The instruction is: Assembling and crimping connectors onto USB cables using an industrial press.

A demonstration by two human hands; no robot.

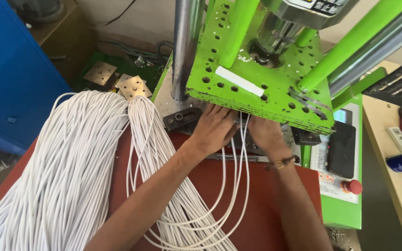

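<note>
White cable strands (236, 153), thin and limp, run from under the green perforated plate (257, 88) back over the red-brown table (257, 204). They look light and flexible, best pinched near the ends. My left hand (212, 130) and right hand (266, 135) rest on them at the plate's edge; whether my fingers close on them I cannot tell. Large white bundles (70, 172) lie left.

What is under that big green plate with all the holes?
Under the green plate, both hands, left and right, reach in with a few white cables. The fingertips and cable ends are covered by the plate, so those stay hidden.
</note>
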